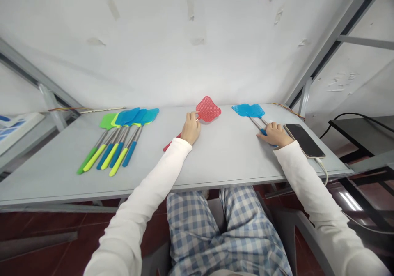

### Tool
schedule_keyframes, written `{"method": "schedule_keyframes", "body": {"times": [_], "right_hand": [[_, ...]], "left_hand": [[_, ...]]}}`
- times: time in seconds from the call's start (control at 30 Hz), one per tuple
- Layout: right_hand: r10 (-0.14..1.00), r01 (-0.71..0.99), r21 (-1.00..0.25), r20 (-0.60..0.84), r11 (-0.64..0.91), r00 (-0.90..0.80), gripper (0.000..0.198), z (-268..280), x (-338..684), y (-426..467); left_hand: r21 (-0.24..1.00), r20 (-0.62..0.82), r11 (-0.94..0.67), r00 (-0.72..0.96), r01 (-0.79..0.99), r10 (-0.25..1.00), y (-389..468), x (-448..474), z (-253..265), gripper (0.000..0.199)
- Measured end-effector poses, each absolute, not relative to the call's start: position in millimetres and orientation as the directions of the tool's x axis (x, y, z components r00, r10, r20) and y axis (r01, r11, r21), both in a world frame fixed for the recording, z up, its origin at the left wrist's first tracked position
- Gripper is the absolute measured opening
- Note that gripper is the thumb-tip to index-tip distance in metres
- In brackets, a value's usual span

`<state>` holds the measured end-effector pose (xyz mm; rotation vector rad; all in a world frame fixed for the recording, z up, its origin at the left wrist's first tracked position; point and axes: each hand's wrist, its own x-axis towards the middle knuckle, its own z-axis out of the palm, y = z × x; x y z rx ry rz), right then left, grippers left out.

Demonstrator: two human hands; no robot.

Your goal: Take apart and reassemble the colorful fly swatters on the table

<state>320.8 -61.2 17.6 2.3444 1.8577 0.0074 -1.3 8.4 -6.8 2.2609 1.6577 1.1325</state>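
Observation:
A red fly swatter [208,109] lies slanted at the middle of the table, its mesh head toward the wall. My left hand [191,129] is closed round its shaft just below the head, covering part of the shaft and handle. To the right, two blue fly swatters [248,110] lie with their heads overlapping. My right hand [275,134] is over their handles, fingers curled on the far one and thumb against the nearer one. It hides much of both handles.
A fanned row of several green, yellow and blue fly swatters [124,138] lies on the left of the grey table [215,165]. A phone [304,139] with a white cable [323,167] is beside my right wrist. The white wall [154,62] rises behind the table, with metal frame bars [335,42] at the sides.

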Motion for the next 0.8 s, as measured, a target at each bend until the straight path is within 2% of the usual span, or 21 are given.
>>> {"method": "schedule_keyframes", "body": {"times": [0.13, 0.37, 0.47, 0.7, 0.8], "right_hand": [[0.969, 0.97, 0.052, -0.056, -0.237, 0.239, 0.064, 17, 321, -47], [0.948, 0.948, -0.047, 0.029, -0.315, 0.317, 0.041, 12, 318, -34], [0.941, 0.94, -0.071, 0.04, -0.333, 0.337, 0.04, 12, 317, -34], [0.901, 0.904, -0.086, 0.084, -0.418, 0.425, 0.049, 11, 316, -27], [0.889, 0.904, -0.083, 0.166, -0.418, 0.427, 0.045, 15, 307, -32]], "left_hand": [[0.515, 0.534, -0.47, 0.16, 0.717, 0.83, 8, 1, -8, 0.041], [0.52, 0.508, -0.44, 0.149, 0.732, 0.848, 14, -4, -12, 0.031], [0.515, 0.48, -0.415, 0.149, 0.75, 0.865, 13, -4, -11, 0.025], [0.531, 0.484, -0.412, 0.134, 0.741, 0.865, 2, -1, -2, 0.029], [0.519, 0.487, -0.415, 0.14, 0.747, 0.862, 0, 0, -1, 0.031]]}}
